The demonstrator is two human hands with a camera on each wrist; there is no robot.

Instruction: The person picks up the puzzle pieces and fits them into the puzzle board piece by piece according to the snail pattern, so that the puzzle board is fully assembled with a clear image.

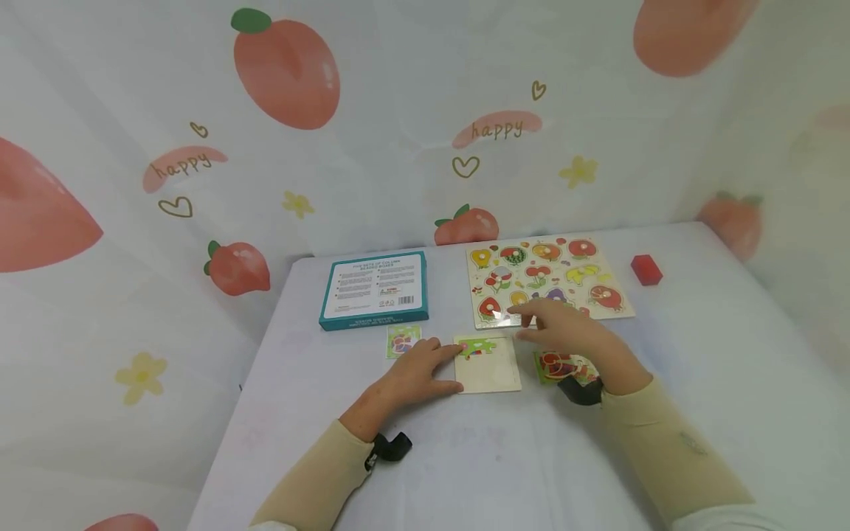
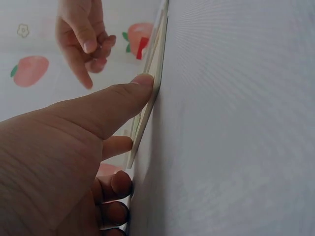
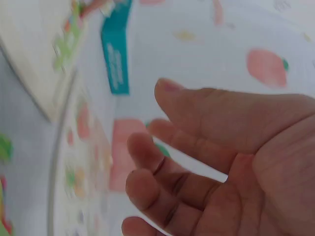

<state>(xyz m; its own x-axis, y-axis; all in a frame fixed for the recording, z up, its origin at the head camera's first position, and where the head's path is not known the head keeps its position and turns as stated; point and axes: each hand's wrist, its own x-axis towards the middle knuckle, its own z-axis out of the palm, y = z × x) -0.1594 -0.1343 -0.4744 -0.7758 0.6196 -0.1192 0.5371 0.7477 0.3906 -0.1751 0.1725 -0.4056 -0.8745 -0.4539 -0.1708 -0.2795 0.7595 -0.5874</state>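
A small wooden puzzle tray point(image 1: 491, 375) lies flat on the table, with colourful jigsaw pieces point(image 1: 479, 346) along its top left part. At the tray's left side is my left hand point(image 1: 413, 375): its straight forefinger touches near the upper left, and its thumb rests by the lower left corner. In the left wrist view, thumb and forefinger touch the tray's edge point(image 2: 158, 61); the other fingers bend beside it. My right hand point(image 1: 564, 328) hovers empty and loosely bent over the front of the wooden fruit peg puzzle point(image 1: 627, 312). Loose jigsaw pieces point(image 1: 561, 365) lie below that wrist, partly hidden.
Left of the tray lies another jigsaw piece group point(image 1: 402, 341). A teal-edged box point(image 1: 375, 291) sits behind it. A red block point(image 1: 646, 270) stands at the back right. Behind the table hangs a fruit-printed cloth point(image 1: 385, 177).
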